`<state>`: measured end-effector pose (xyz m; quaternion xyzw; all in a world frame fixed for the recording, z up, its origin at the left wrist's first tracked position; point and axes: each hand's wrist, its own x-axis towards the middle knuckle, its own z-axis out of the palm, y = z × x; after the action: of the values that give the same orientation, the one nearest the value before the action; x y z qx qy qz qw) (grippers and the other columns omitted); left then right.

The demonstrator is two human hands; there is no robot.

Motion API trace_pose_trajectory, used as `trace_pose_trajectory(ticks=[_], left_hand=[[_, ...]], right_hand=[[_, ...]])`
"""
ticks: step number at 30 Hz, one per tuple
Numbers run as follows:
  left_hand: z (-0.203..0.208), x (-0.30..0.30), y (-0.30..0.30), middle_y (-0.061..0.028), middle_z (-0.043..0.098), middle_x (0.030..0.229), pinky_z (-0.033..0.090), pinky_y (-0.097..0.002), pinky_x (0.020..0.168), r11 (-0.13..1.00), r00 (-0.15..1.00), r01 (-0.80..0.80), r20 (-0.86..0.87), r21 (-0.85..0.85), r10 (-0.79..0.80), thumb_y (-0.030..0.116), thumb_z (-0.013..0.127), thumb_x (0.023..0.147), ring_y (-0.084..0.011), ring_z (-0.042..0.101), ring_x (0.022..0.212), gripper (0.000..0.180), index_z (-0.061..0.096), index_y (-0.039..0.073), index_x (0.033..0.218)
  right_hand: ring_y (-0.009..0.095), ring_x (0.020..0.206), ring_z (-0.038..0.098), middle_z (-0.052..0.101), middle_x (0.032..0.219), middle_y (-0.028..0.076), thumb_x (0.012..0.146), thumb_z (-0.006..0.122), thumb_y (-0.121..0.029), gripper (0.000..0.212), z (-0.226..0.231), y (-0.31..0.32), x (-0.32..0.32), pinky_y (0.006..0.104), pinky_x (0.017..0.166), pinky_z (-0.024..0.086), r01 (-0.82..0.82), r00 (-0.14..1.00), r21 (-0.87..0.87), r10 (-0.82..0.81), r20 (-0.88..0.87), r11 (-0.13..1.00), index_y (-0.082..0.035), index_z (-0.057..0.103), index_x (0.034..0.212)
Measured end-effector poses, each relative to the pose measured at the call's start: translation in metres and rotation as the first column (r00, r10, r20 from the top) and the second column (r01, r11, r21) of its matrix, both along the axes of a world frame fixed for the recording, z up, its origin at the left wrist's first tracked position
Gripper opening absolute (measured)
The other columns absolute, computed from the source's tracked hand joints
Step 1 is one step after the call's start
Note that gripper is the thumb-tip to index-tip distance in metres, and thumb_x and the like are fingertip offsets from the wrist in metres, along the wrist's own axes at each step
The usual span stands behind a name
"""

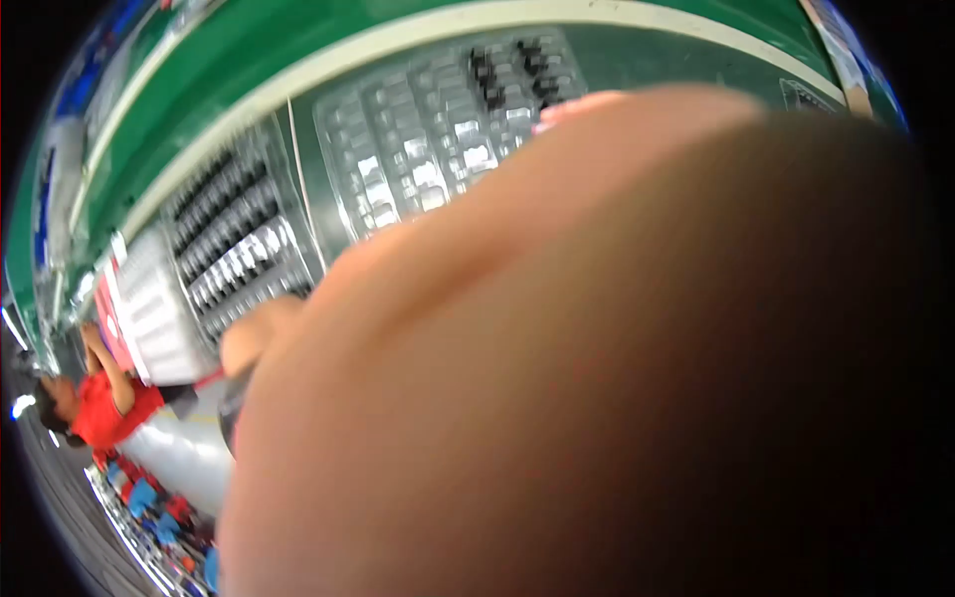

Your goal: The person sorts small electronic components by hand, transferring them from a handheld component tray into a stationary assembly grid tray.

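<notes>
The clear tray (333, 164) lies on the green table (676, 65), its far edge slanting up rightward, long axis unclear behind a blurred hand (497, 298) whose finger spread I cannot tell.

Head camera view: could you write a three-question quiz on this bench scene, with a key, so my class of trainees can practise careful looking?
1. In the sparsely filled clear tray, where do the visible dark parts sit?
A) Toward the picture's lower left
B) Toward the picture's upper right
C) Spread evenly over every row
2. True or false: the fuller clear tray lies to the picture's left of the sparsely filled one.
3. Fill in one colour: the nearest co-worker, at the picture's left, wears ____ on the upper body.

Key: 1: B. 2: True. 3: Red.
</notes>
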<state>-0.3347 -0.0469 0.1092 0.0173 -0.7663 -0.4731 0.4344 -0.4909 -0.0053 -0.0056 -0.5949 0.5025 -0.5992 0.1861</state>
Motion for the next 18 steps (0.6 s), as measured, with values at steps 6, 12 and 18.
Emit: trace_pose_trajectory(ticks=[6,12,18], left_hand=[[0.005,-0.012,0.016,-0.0051,0.055,0.067,0.042,-0.0337,0.053,0.981,0.983,0.152,-0.116,0.117,-0.139,0.002,0.071,0.068,-0.0248,0.053,0.058,0.017,0.056,0.01,0.07],[0.02,0.007,0.021,-0.0042,0.055,0.066,0.04,-0.0332,0.051,0.954,0.966,0.241,-0.135,0.178,-0.219,0.002,0.072,0.067,-0.0232,0.051,0.056,0.019,0.055,0.01,0.068],[0.033,0.043,0.039,-0.0033,0.055,0.065,0.039,-0.0327,0.05,0.929,0.989,0.129,-0.107,0.346,-0.097,0.002,0.074,0.066,-0.0217,0.05,0.054,0.022,0.054,0.011,0.066]], right_hand=[[0.015,0.08,0.067,0.071,0.088,0.01,0.08,0.072,-0.003,0.014,-0.057,0.005,-0.037,0.026,0.071,0.052,0.107,0.993,0.079,-0.103,-0.054,0.991,0.0,0.068,0.093],[0.014,0.081,0.067,0.071,0.088,0.008,0.082,0.069,0.0,0.006,0.006,0.001,0.003,0.0266,0.074,0.052,0.041,0.999,0.064,-0.042,0.016,0.997,-0.001,0.068,0.088],[0.018,0.085,0.067,0.068,0.095,0.014,0.088,0.06,0.006,0.009,0.003,0.013,-0.005,0.0277,0.078,0.054,0.025,0.978,0.099,-0.045,0.206,0.995,0.005,0.062,0.097]])
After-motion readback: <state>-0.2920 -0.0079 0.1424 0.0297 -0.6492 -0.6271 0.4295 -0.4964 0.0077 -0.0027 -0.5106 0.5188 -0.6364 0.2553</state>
